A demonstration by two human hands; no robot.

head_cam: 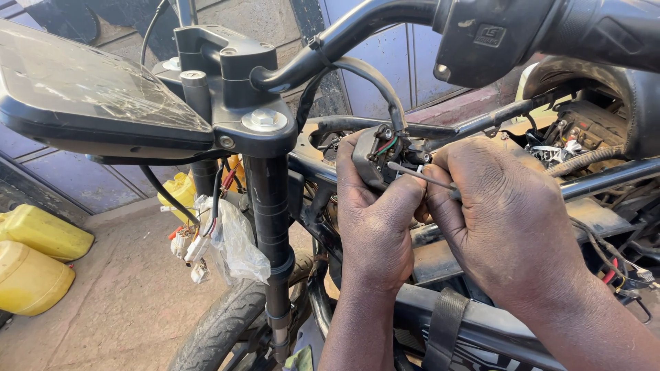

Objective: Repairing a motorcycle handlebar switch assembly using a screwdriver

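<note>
Clasping the switch housing, left hand grip closed; right hand pinches screwdriver.

Both arms come up from the bottom of the shot, bare forearms, hands meeting in the middle. The left hand is back-to-camera, wrist pretty straight, fingers curled up and away, closed around something in front of it — thumb out to the right, touching the other hand. The right hand sits just beside it, knuckles up, fingers folded in tight, pinching near the left thumb. The right forearm angles off to the lower right corner.
</note>
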